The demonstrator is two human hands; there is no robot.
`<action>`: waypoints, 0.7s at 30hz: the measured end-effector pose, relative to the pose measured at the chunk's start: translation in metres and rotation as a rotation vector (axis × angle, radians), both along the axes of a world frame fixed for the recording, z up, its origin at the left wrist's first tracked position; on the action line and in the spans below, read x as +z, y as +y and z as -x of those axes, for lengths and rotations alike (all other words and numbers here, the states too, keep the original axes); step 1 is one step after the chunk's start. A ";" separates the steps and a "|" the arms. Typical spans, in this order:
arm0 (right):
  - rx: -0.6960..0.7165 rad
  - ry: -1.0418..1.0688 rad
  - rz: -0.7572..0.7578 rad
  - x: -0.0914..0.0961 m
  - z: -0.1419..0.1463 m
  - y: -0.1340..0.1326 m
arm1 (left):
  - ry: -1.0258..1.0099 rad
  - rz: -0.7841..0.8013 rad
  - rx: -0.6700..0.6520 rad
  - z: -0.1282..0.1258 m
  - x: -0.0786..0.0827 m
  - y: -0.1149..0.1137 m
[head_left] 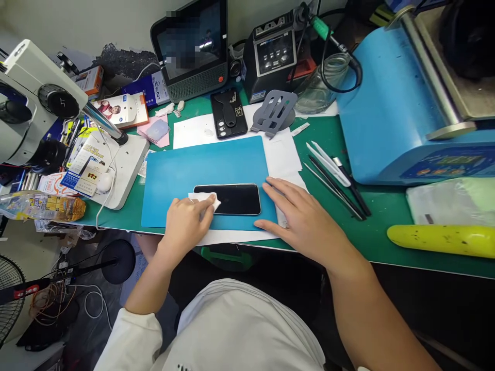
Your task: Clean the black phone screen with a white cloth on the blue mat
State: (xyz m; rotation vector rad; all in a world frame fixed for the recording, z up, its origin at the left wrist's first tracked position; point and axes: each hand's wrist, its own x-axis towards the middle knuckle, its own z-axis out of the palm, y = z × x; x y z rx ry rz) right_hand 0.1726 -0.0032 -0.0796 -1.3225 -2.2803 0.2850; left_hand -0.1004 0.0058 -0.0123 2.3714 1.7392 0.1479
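Note:
A smartphone point(240, 200) with a dark screen lies face up on a blue mat point(204, 159). My left hand point(187, 221) presses a folded white wipe point(204, 197) onto the left end of its screen, the fingers closed on the wipe. That end of the phone is partly hidden under the wipe and fingers. My right hand point(296, 216) rests at the mat's right edge, fingers stretched out and thumb apart, just off the phone's right end. Nothing shows in this hand.
Behind the mat lie a black phone case point(229, 113) and a grey stand point(274, 112). Tweezers and pen-like tools point(336, 175) lie to the right, before a blue machine point(386, 113) and a yellow-handled object point(441, 240). A microscope point(50, 103) and a bottle point(42, 205) stand left.

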 end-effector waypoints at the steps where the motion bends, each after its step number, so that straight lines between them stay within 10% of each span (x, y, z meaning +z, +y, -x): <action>1: -0.003 0.000 0.001 0.000 0.000 0.000 | -0.017 -0.020 0.003 0.004 -0.002 0.002; 10: -0.009 -0.009 0.029 0.000 0.001 -0.002 | -0.177 -0.357 -0.076 0.009 -0.024 -0.012; 21: -0.024 0.014 0.048 0.001 0.002 -0.003 | 0.013 -0.108 -0.168 -0.018 -0.033 -0.012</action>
